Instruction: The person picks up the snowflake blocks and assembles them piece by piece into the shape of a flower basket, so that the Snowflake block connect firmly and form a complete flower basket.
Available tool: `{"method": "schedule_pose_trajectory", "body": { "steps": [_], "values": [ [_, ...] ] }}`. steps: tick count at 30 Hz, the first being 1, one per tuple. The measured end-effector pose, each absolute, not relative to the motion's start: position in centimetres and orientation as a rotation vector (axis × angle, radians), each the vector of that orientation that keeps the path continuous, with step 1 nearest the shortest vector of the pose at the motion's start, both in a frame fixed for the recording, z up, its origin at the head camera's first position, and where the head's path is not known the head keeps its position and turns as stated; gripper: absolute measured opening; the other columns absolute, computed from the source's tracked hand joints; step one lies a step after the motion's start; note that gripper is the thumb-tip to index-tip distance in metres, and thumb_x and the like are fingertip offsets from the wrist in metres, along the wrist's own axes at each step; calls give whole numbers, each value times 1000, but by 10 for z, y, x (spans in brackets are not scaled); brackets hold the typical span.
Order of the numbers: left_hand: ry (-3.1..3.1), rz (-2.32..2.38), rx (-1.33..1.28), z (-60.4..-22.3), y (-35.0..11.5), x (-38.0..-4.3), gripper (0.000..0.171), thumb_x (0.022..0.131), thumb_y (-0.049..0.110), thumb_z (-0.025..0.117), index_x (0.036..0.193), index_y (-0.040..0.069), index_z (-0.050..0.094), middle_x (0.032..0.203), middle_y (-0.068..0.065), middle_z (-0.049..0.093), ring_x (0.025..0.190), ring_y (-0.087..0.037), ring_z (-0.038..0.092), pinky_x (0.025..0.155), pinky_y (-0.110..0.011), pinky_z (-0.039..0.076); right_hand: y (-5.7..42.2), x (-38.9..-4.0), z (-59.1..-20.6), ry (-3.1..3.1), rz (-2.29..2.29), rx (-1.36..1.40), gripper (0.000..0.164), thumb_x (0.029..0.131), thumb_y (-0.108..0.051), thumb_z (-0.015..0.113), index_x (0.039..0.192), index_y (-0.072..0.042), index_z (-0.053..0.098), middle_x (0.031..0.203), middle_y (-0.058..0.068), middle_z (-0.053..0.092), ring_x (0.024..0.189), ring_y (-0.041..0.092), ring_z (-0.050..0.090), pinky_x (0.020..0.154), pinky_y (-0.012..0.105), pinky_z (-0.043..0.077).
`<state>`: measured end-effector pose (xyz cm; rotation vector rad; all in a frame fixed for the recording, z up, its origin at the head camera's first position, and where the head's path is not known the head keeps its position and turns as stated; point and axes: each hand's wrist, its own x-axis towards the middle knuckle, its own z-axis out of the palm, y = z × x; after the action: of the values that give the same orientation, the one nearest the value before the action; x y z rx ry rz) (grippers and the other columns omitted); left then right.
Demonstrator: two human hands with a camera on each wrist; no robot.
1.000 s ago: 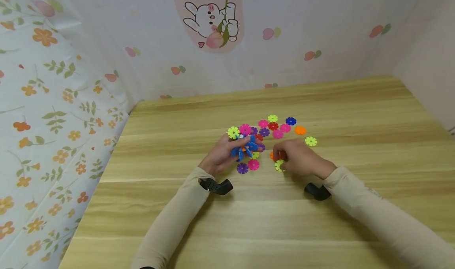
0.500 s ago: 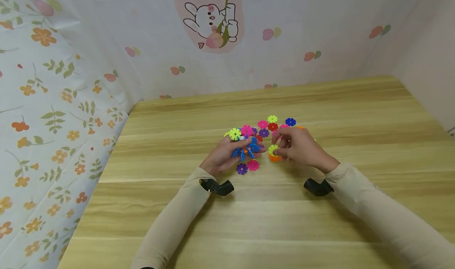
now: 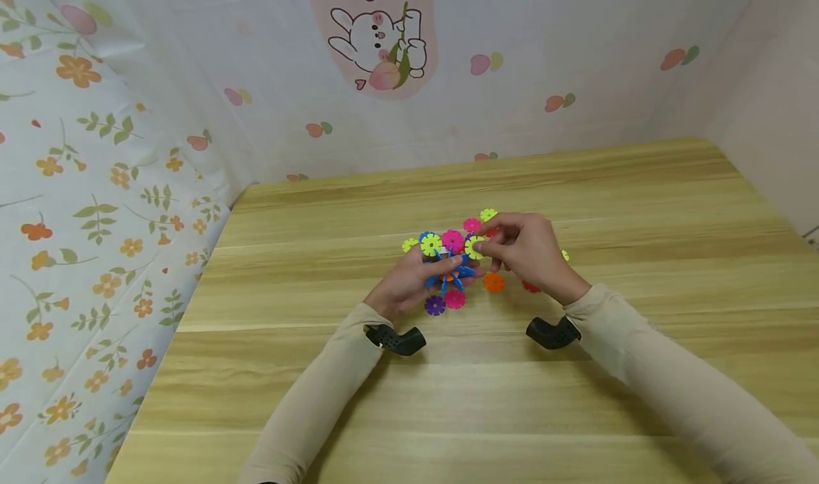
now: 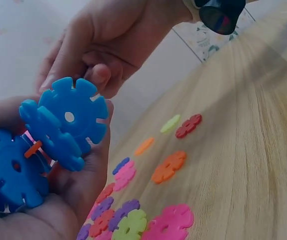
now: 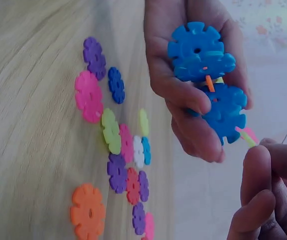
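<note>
My left hand [image 3: 404,279] holds a cluster of interlocked snowflake discs [image 3: 432,282], its thumb lying across the top. Most of the cluster's discs are blue. A yellow-green disc [image 3: 431,244] and a pink disc [image 3: 453,240] stand at its far side, and a bit of orange shows in its middle. Between thumb and fingertips my right hand [image 3: 534,253] pinches another yellow-green snowflake disc [image 3: 473,248], right beside the cluster's pink one. Seen from the right wrist, this disc [image 5: 249,140] is edge-on at the cluster's border. Blue discs [image 4: 73,117] hide the pinched disc in the left wrist view.
Loose snowflake discs lie around the hands on the wooden table [image 3: 576,413]: orange [image 3: 494,282], purple [image 3: 436,305], pink [image 3: 455,299], yellow-green [image 3: 489,214] and several more, partly under the right hand. A printed cloth [image 3: 544,36] hangs behind the table.
My right hand has picked up the yellow-green disc from the table beside the orange one and carried it left and away from me to the cluster. The left hand has shifted slightly right.
</note>
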<state>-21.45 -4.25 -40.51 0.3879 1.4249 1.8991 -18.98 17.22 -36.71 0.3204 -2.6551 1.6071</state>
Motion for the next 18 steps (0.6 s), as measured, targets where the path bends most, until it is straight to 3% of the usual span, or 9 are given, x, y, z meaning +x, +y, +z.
{"method": "schedule_pose_trajectory", "body": {
  "steps": [4,8,11,14,18],
  "values": [
    [1468,1892,400,-404,-40,-214,35,104,11,52,139,7,51,142,-33,52,129,-45,57,110,-51,46,169,-188,-369,-2624,1525,359,11,87,-4,76,97,-1,73,70,18,71,50,19,65,48,25,52],
    [1564,1857,333,-404,-38,-213,32,103,15,56,134,8,55,131,-19,67,124,-41,63,104,-43,54,163,-186,-372,-2569,1474,402,8,86,1,75,93,3,72,71,21,72,49,12,64,50,23,54],
    [1600,1850,275,-404,-37,-212,29,103,15,57,131,8,56,125,-12,70,124,-44,62,100,-37,56,160,-184,-373,-2548,1491,410,6,86,3,74,91,5,72,71,19,72,49,13,64,51,22,55],
    [1584,1873,273,-403,-36,-211,32,103,12,55,134,5,54,131,-18,66,127,-47,58,104,-42,54,159,-183,-374,-2540,1536,411,4,86,3,74,88,5,71,71,19,72,49,14,63,51,23,55],
    [1601,1888,252,-402,-33,-208,34,101,8,58,134,5,52,131,-18,66,113,-37,70,100,-41,56,159,-183,-374,-2579,1558,429,4,86,2,74,85,4,70,69,18,71,49,14,62,50,25,55]
  ]
}}
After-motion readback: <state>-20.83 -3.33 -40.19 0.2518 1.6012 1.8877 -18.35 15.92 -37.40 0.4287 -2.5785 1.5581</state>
